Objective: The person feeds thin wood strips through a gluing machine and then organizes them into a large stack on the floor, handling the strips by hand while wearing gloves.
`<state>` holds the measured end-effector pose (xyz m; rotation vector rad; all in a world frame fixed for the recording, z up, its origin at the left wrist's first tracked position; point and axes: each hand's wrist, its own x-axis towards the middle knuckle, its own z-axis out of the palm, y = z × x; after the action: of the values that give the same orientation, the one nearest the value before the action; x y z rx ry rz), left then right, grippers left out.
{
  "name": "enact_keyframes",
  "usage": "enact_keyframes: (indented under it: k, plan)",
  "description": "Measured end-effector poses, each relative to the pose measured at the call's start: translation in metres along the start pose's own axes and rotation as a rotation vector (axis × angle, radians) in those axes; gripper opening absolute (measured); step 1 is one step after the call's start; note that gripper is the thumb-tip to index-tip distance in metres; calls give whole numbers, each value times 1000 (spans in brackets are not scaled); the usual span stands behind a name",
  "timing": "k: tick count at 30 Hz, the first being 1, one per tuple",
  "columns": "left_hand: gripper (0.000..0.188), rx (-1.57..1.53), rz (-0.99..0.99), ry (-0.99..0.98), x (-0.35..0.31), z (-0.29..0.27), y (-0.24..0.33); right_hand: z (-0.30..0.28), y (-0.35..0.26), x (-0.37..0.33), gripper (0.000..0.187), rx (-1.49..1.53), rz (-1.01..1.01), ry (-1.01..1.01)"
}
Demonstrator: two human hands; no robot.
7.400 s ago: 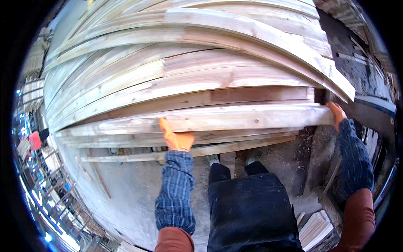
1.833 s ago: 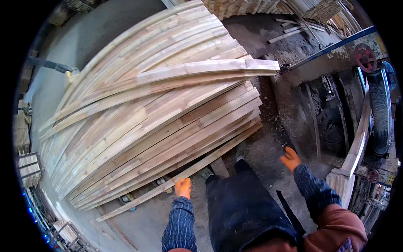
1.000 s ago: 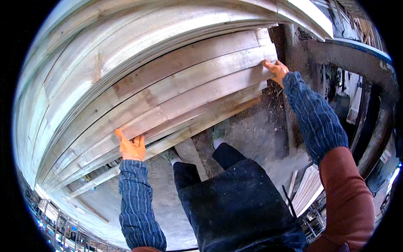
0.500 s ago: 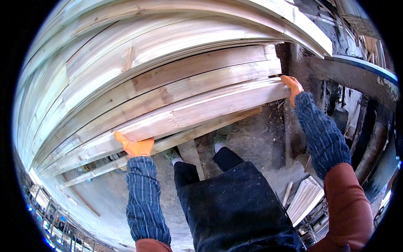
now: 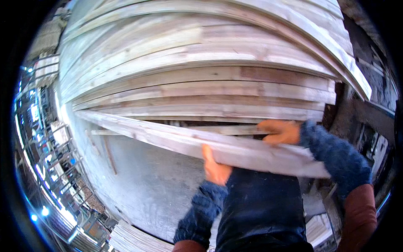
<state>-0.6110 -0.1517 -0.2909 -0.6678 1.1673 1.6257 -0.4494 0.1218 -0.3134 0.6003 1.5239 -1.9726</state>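
Note:
A long pale wooden board (image 5: 180, 142) slants across in front of me, its far end at the left by the stack and its near end at my apron. My left hand (image 5: 216, 170), in an orange glove, grips its lower edge with the thumb up on the face. At its upper edge is my right hand (image 5: 282, 132), blurred, thumb and fingers apart, pointing left. The right forearm passes over the board's near end. Behind lies a big stack of similar boards (image 5: 218, 90), layered in rows. Whether the held piece is one board or two pressed together, I cannot tell.
A lower, thinner board (image 5: 231, 129) lies below the stack's near edge. Bare concrete floor (image 5: 147, 180) spreads at the left. Bundles of wood strips (image 5: 134, 237) lie at the lower left, with another (image 5: 318, 229) at the lower right. A dark metal frame (image 5: 378, 119) stands at the right.
The board has come off the stack's near edge; its right end has swung toward my body. My right hand has left that end and shifted left along it. My view has turned left.

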Motion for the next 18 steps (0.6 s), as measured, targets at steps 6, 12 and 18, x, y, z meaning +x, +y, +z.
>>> enact_keyframes:
  k: [6, 12, 18]
  plan:
    - [45, 923, 322, -219, -127, -20, 9, 181, -179, 114, 113, -227, -154, -164]
    - [42, 573, -31, -560, -179, -39, 43, 222, -181, 61, 117, -241, -29, -91]
    - [66, 1648, 752, -390, -214, -26, 261, 214, -218, -112, 123, -72, 397, -27]
